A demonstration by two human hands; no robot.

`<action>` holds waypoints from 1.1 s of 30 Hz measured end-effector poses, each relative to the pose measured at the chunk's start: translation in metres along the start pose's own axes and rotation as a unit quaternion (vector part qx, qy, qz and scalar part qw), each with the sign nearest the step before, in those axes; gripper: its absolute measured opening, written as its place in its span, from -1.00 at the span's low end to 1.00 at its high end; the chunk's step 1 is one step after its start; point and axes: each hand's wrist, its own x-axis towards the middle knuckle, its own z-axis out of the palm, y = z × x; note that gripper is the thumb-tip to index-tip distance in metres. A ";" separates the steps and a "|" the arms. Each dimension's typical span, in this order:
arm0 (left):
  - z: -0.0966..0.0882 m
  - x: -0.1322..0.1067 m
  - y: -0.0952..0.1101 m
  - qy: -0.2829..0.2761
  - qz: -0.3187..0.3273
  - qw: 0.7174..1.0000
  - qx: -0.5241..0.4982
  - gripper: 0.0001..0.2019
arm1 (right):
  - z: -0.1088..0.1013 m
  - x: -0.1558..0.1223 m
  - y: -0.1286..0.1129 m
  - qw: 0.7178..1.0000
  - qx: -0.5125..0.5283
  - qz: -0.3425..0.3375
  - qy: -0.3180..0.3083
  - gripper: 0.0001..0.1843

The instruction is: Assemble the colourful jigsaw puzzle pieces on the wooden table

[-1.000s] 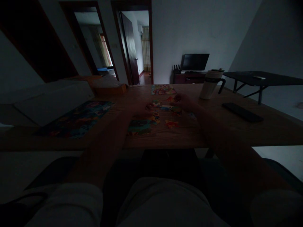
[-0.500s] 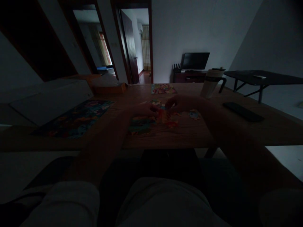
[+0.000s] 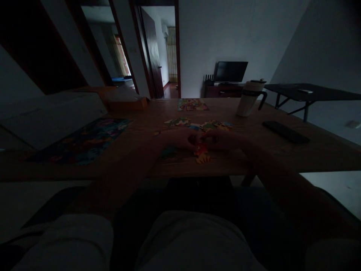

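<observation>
My left hand (image 3: 182,138) and my right hand (image 3: 227,139) meet over the wooden table, fingers curled inward and almost touching. Between and just below the fingertips are red and yellow jigsaw pieces (image 3: 202,154), which both hands grip at the upper edge. Dim light and the fingers hide how the pieces join. Partly under my left hand lies a dark green section of puzzle (image 3: 168,152). Beyond the hands are loose jigsaw pieces (image 3: 180,121), with more colourful pieces (image 3: 216,125) to their right.
A dark printed puzzle sheet (image 3: 84,141) lies at left beside a white box (image 3: 56,116). Farther back are a small picture sheet (image 3: 192,104) and an orange box (image 3: 126,104). A handled tumbler (image 3: 246,99) and a black flat object (image 3: 284,131) stand and lie at right.
Both hands have come lower and closer together. The red and yellow pieces now sit nearer the table's front edge, and the loose pieces behind show more. The view has shifted slightly.
</observation>
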 end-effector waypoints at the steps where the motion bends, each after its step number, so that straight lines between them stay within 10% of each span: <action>1: 0.000 0.000 0.001 0.002 0.006 1.000 0.011 -0.73 | 0.001 0.002 -0.001 1.000 0.006 0.000 0.011 -0.47; 33: 0.007 -0.005 0.030 -0.073 -0.047 0.988 0.126 -0.36 | 0.010 -0.005 -0.002 0.999 0.036 -0.023 -0.023 -0.19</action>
